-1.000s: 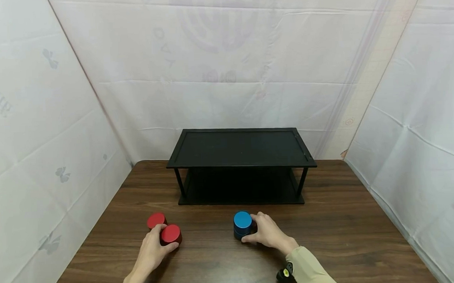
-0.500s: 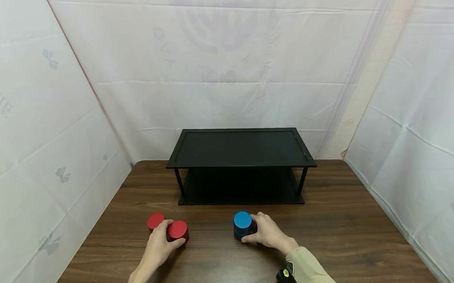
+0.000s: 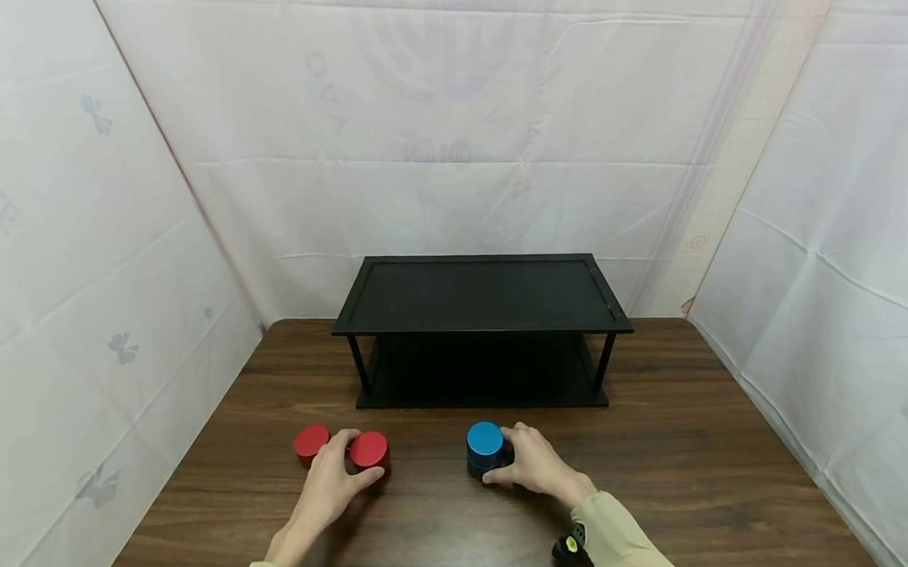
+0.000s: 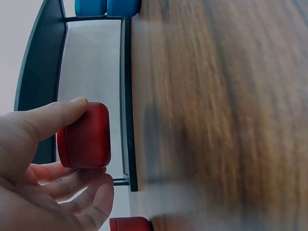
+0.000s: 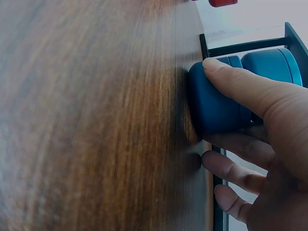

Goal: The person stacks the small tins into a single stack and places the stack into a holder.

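Note:
My left hand grips a small red lidded tin between thumb and fingers. In the left wrist view that tin hangs above the wood, with a gap beneath it. A second red tin stands on the table to its left. Farther right, two blue tins are stacked one on the other. My right hand pinches the lower blue tin, its thumb on one side and fingers on the other. The upper blue tin sits on top, partly hidden by the thumb in the right wrist view.
A black two-tier shelf stands at the back of the brown wooden table. White printed sheets hang behind and on both sides. A small dark device is on the right wrist.
My left hand has carried its red tin right and slightly away from me, farther from the other red tin. My right hand and the blue stack have stayed put.

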A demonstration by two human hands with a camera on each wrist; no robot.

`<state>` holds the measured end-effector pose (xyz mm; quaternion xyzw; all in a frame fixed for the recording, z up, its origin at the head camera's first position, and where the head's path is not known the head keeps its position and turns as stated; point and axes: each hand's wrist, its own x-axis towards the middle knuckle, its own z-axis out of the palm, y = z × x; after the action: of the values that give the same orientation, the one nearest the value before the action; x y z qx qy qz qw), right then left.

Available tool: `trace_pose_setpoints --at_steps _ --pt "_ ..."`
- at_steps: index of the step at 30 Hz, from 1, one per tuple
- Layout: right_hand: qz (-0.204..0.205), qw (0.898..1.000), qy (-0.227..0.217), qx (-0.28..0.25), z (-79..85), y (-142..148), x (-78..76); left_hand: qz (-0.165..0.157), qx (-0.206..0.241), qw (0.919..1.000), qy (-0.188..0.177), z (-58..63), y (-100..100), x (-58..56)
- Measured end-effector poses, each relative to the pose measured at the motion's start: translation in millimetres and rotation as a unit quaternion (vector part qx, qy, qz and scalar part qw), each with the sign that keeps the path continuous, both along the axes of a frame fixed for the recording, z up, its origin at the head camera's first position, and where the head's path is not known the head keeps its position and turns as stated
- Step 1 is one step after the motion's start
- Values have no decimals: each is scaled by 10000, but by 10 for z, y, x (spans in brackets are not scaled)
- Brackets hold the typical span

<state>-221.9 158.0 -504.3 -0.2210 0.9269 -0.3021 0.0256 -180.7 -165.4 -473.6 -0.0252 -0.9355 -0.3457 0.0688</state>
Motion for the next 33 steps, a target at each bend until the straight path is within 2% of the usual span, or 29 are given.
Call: trace_pose_setpoints --at_steps 13,33 --pt "32 10000 27 36 2 -1 -1 -160 54 9996 212 63 101 -28" --pt "-31 10000 -32 65 17 -9 10 -357 153 9992 114 180 252 -84"
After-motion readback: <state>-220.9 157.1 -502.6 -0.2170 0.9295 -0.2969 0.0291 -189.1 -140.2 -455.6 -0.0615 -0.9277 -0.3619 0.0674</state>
